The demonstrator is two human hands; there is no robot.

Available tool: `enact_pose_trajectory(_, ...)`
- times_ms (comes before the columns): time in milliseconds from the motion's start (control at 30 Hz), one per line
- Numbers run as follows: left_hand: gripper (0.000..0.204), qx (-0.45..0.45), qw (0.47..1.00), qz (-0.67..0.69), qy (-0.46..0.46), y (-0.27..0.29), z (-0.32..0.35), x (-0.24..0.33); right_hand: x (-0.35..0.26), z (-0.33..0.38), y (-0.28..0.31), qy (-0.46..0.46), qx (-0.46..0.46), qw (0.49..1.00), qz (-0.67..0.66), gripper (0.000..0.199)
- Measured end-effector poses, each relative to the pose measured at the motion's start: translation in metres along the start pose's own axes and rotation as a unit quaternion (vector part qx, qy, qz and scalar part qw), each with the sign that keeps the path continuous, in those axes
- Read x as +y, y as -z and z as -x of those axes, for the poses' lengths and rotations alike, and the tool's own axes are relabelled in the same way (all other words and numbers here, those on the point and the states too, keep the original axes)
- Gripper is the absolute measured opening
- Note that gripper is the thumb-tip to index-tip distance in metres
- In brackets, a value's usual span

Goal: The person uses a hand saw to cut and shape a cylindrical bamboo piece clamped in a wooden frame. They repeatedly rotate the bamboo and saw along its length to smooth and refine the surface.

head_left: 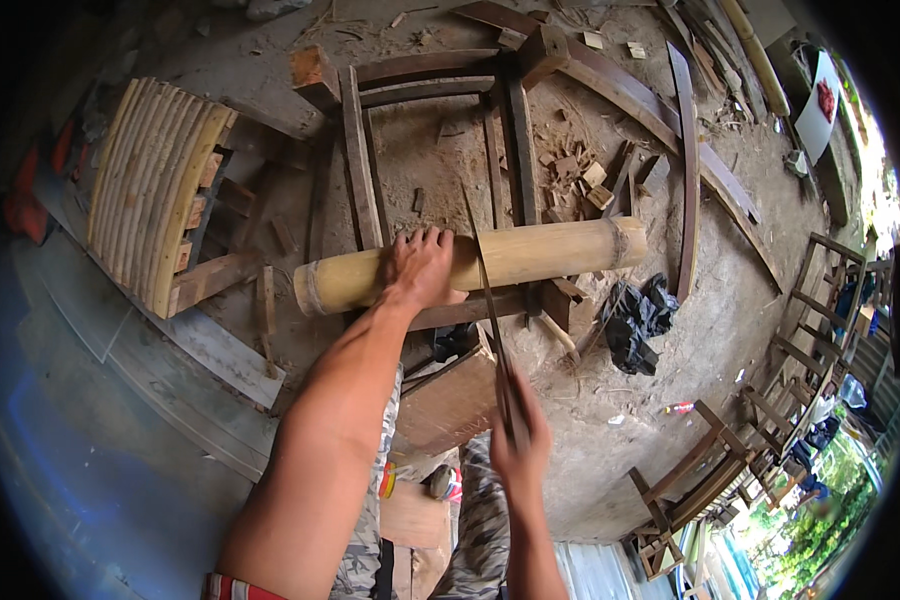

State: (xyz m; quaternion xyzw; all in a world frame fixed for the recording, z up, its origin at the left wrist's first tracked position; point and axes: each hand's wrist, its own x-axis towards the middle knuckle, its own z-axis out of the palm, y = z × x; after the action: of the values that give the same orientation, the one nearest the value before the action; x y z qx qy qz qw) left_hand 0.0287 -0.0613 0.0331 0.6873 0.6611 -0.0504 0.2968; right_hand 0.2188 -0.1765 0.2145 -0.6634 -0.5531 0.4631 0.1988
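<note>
A saw blade set across a bamboo pole held on a wooden frame.

The left hand [420, 268] lies palm-down over the thick yellow bamboo pole [530, 252], fingers spread over its top and pressing it rather than closing round it; the pole lies crosswise on a dark wooden frame [365, 180] that stands on the dirt floor [710, 300]. The right hand [520, 440] is clenched round the handle of a thin saw [490, 300], whose long blade runs up and away from it and meets the pole just to the right of the left hand; whether the teeth have bitten into the bamboo is hard to tell. A crumpled black bag [635, 315] lies near the pole's right end, and a curved panel of bamboo slats [155, 185] rests well apart at the left.
</note>
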Motion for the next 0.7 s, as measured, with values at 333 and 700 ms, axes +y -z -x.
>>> enact_pose_trajectory(333, 0.109, -0.080, 0.995, 0.059, 0.014, 0.011, -0.007, 0.002, -0.029, -0.001, -0.010, -0.020, 0.001, 1.000, 0.018, 0.063)
enact_pose_trajectory(700, 0.106, -0.022, 1.000, 0.019, 0.002, 0.001, -0.002, 0.002, -0.033, -0.024, 0.024, -0.102, -0.005, 0.995, -0.008, 0.060)
